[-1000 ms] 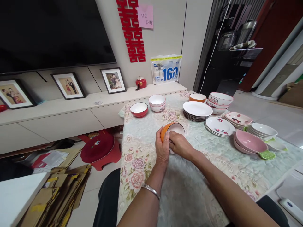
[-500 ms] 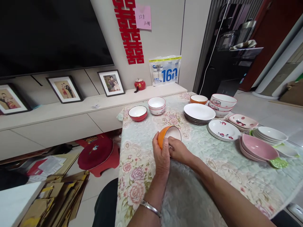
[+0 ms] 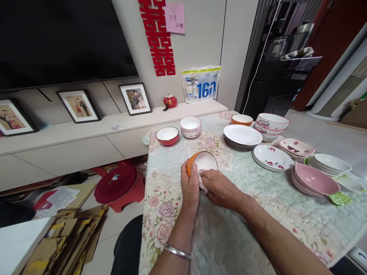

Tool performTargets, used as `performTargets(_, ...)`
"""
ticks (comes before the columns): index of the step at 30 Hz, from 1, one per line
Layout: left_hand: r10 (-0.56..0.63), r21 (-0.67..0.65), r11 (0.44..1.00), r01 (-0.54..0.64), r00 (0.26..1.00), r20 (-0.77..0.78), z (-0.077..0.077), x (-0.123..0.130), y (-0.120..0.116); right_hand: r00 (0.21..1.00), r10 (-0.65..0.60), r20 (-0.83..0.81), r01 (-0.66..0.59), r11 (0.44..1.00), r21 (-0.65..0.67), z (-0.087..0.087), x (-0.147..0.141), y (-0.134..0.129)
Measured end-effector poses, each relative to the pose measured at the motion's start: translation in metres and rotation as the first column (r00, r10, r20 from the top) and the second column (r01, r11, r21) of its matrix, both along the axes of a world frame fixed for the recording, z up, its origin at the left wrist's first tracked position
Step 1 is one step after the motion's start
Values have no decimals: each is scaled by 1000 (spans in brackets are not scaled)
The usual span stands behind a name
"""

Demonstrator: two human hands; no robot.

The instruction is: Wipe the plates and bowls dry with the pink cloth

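Tilted on its side above the table, an orange bowl with a white inside and dark rim faces right. My left hand grips it from the left, thumb near the rim. A pale cloth is bunched in my right hand, pressed against the bowl's lower rim; the fingertips are partly hidden. Beyond my hands stand a red bowl and two stacked white bowls with pink rims.
On the right are stacked white plates, flowered plates, patterned bowls, another orange bowl, pink leaf-shaped dishes and small white dishes. A red stool stands left of the flowered tablecloth.
My right hand has drawn back out of the bowl towards its near rim, so the cloth now shows. The bowl and my left hand have shifted slightly left.
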State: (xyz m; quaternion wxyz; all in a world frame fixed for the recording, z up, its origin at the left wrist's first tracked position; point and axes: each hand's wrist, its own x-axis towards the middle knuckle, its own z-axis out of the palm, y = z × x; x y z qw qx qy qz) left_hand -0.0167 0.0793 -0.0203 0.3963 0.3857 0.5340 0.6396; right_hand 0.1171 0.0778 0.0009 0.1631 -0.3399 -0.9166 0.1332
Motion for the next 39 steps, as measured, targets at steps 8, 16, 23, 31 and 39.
performTargets(8, -33, -49, 998, 34, 999, 24, 8, 7, -4, 963, -196, -185, 178, 978, -107, 0, -5, -4)
performTargets(16, -92, -60, 994, 88, 992, -81, 12, 7, -5, 982, -158, -106, 146, 983, -115, 3, -4, -1)
performTargets(23, -93, -71, 994, 89, 994, -65, 10, 6, -3, 975, -183, 123, 172, 981, 92, 2, 6, 2)
performTargets(31, -103, -102, 990, 96, 993, -58, 22, 14, -10, 899, -327, -290, 254, 931, -262, 7, -6, -6)
performTargets(39, -110, -95, 990, 108, 994, -12, 4, 6, -2, 986, -137, 98, 132, 990, 55, 5, 11, 6)
